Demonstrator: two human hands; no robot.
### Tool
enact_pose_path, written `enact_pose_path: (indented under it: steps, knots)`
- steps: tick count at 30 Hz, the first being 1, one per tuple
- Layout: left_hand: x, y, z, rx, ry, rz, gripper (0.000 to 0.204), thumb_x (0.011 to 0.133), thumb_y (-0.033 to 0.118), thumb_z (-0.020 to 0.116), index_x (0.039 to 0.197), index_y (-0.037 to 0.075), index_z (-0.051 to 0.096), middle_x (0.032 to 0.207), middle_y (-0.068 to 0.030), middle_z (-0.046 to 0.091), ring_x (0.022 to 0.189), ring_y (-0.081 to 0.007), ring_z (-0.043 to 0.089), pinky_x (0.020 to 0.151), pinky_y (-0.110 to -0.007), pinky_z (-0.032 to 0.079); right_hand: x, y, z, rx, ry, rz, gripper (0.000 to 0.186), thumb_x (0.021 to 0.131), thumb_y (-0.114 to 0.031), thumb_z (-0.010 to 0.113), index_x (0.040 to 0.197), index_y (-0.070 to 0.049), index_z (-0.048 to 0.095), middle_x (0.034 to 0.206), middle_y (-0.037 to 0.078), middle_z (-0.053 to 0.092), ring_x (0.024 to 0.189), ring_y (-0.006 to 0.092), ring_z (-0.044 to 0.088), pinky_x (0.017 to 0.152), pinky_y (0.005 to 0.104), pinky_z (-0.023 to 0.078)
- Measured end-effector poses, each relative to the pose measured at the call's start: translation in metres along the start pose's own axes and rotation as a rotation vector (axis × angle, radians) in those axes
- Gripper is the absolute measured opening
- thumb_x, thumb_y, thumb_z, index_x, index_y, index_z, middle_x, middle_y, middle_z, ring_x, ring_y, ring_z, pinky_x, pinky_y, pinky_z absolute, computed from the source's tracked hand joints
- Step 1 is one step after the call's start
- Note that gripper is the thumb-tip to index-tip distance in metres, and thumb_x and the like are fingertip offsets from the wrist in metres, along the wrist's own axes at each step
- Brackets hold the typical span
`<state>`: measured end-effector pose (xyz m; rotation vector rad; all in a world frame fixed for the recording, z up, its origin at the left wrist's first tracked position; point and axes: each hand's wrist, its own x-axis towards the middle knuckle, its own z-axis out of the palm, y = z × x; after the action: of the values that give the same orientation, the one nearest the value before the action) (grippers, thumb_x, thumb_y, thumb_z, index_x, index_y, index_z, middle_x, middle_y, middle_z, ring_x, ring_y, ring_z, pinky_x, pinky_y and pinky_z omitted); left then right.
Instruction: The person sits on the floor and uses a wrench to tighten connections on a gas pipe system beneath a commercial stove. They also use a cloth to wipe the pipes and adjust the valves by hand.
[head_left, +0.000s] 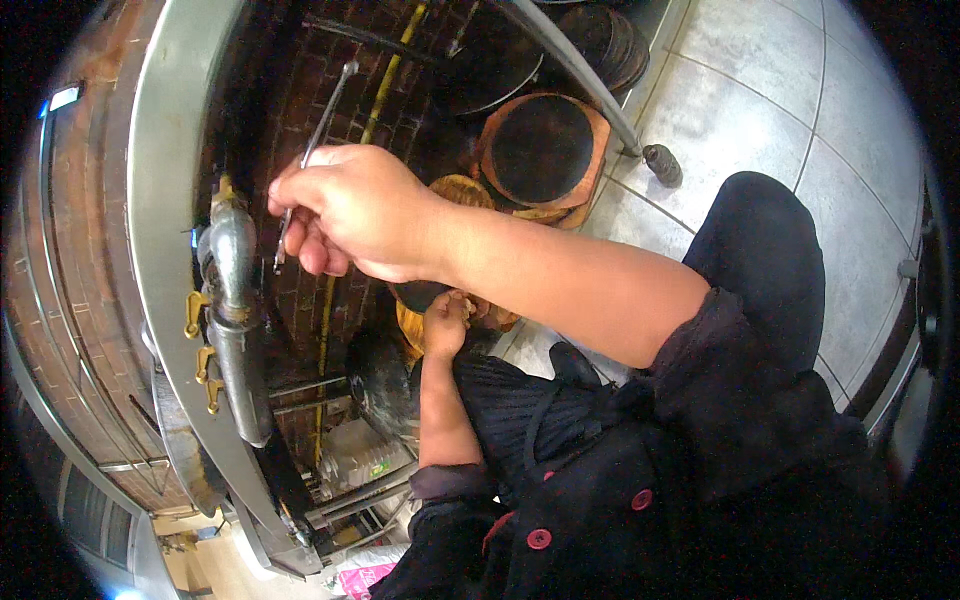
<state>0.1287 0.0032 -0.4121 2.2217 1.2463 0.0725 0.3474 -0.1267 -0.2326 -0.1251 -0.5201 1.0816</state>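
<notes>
My right hand [355,215] reaches across to the left and grips a slender metal spanner [325,120] between thumb and fingers. One end of the spanner points up, and its lower end comes out below my fingers. Just left of this hand is a grey metal pipe [232,260] with a brass fitting [225,190] at its upper end. Several small brass valve handles [195,313] stick out along the pipe's left side. Lower down, my left hand [447,322] is closed; what its fingers hold, if anything, I cannot make out.
A steel counter edge [160,190] curves down the left side. Round black plates on wooden boards [597,140] lie below, near a steel leg [600,85]. A small dark metal piece [662,165] stands on the tiled floor [740,100]. A yellow pipe [393,72] runs along the bricks.
</notes>
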Motion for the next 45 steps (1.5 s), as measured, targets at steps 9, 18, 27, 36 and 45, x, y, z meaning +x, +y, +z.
enact_pose_path:
  steps: [9, 18, 27, 36, 45]
  knots:
    - [0.015, -0.032, -0.004, 0.139, -0.031, 0.025, 0.039, 0.093, 0.026, 0.050, 0.122, 0.000, 0.050, 0.117, -0.0138, 0.056, 0.104, -0.0217, 0.053, 0.086, -0.034, 0.043, -0.013, 0.018, 0.003, -0.164, 0.046, -0.371, 0.015, 0.093, -0.017, 0.048, 0.087, -0.004, 0.052, 0.067, 0.003, 0.054, 0.052, 0.0080, 0.052, 0.048, 0.0211, 0.042]
    - [0.017, -0.024, 0.008, 0.271, 0.196, 0.255, 0.037, 0.093, 0.025, 0.051, 0.120, -0.001, 0.052, 0.103, -0.0120, 0.061, 0.089, -0.0213, 0.057, 0.076, -0.034, 0.047, -0.027, 0.033, 0.015, -0.631, 0.171, -1.033, 0.008, 0.086, -0.006, 0.054, 0.081, 0.000, 0.053, 0.065, 0.015, 0.054, 0.055, 0.0328, 0.055, 0.053, 0.0399, 0.042]
    - [0.001, -0.010, 0.002, -0.010, 0.032, 0.094, 0.028, 0.093, 0.022, 0.050, 0.102, -0.002, 0.061, 0.070, -0.0032, 0.060, 0.053, -0.0114, 0.052, 0.049, -0.027, 0.044, -0.005, 0.001, 0.008, -0.060, 0.013, -0.053, 0.023, 0.094, -0.025, 0.047, 0.087, -0.003, 0.053, 0.065, 0.007, 0.057, 0.047, 0.0120, 0.053, 0.043, 0.0243, 0.042]
    - [-0.003, -0.003, -0.001, -0.018, 0.010, 0.002, 0.028, 0.094, 0.022, 0.050, 0.102, -0.002, 0.062, 0.074, -0.0052, 0.063, 0.054, -0.0120, 0.053, 0.052, -0.027, 0.044, -0.003, 0.016, 0.001, -0.105, 0.052, -0.307, 0.020, 0.095, -0.021, 0.047, 0.089, -0.003, 0.051, 0.067, 0.005, 0.055, 0.051, 0.0107, 0.054, 0.045, 0.0224, 0.043]
    - [0.017, -0.020, 0.007, 0.278, 0.231, 0.330, 0.029, 0.093, 0.023, 0.050, 0.103, -0.001, 0.062, 0.076, -0.0061, 0.064, 0.055, -0.0126, 0.055, 0.053, -0.027, 0.046, -0.027, 0.030, 0.016, -0.642, 0.167, -0.957, 0.012, 0.092, -0.008, 0.050, 0.087, 0.002, 0.056, 0.079, 0.013, 0.056, 0.064, 0.0244, 0.055, 0.059, 0.0323, 0.043]
